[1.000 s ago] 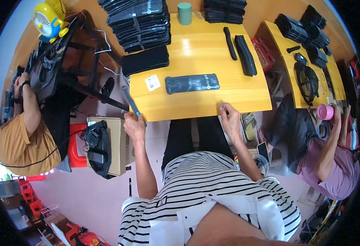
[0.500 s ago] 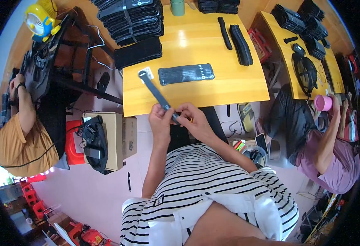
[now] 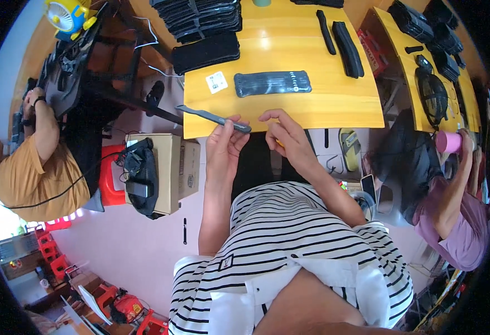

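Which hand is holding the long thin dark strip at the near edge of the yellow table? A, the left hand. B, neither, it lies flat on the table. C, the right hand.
A: the left hand pinches one end of the dark strip, which juts out past the edge of the yellow table, while the right hand is beside it, fingers curled, not clearly gripping it.

Yellow wood table (image 3: 334, 100): flat black pouch (image 3: 272, 83) mid; white label (image 3: 216, 82) just left of pouch; black strips (image 3: 342, 39) right-rear; black stacks (image 3: 200, 17) left-rear.
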`<act>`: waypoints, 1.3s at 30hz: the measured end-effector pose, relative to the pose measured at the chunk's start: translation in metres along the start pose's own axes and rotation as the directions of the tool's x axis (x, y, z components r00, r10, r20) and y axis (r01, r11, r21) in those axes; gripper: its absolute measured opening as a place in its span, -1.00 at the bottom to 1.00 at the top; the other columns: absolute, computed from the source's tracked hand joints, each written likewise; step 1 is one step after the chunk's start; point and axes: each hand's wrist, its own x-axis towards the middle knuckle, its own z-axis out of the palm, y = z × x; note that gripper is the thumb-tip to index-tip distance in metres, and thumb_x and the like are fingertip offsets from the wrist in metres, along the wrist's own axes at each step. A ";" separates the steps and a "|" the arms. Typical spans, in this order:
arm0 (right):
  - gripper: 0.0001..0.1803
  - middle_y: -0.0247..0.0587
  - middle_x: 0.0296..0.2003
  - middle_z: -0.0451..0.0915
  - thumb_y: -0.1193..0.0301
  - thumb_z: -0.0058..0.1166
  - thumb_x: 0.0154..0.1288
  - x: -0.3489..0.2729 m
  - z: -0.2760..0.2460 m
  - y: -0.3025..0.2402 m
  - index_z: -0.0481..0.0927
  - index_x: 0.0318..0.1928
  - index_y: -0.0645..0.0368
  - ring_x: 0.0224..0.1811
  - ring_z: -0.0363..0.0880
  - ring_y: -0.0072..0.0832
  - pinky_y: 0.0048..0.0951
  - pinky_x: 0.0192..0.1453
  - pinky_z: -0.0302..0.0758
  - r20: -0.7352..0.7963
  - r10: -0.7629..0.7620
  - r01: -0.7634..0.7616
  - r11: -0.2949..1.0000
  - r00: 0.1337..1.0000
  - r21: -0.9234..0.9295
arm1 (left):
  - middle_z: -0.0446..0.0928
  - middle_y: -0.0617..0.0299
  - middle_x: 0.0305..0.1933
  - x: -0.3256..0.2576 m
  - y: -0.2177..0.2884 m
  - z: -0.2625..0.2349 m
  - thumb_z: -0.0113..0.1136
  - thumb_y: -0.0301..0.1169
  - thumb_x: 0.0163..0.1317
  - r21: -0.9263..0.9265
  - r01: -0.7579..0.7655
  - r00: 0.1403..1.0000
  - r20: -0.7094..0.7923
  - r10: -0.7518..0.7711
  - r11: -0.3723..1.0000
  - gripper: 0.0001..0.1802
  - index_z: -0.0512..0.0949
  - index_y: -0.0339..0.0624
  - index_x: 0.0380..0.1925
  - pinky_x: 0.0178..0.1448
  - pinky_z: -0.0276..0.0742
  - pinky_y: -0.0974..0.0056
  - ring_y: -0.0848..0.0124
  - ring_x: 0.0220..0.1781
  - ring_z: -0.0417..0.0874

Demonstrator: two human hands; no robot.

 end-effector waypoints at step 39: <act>-0.43 -0.27 -0.54 0.48 0.58 -0.01 0.04 -0.015 0.014 0.006 0.43 0.13 -0.11 -0.54 0.52 -0.38 -0.43 -0.54 0.42 0.134 -0.516 0.319 0.287 0.846 -0.903 | 0.59 0.21 -0.41 -0.003 -0.002 0.010 0.15 -0.51 0.15 0.157 -0.068 0.982 -0.164 0.094 0.985 -0.88 0.53 -0.24 -0.29 -0.37 0.62 0.47 0.49 -0.48 0.63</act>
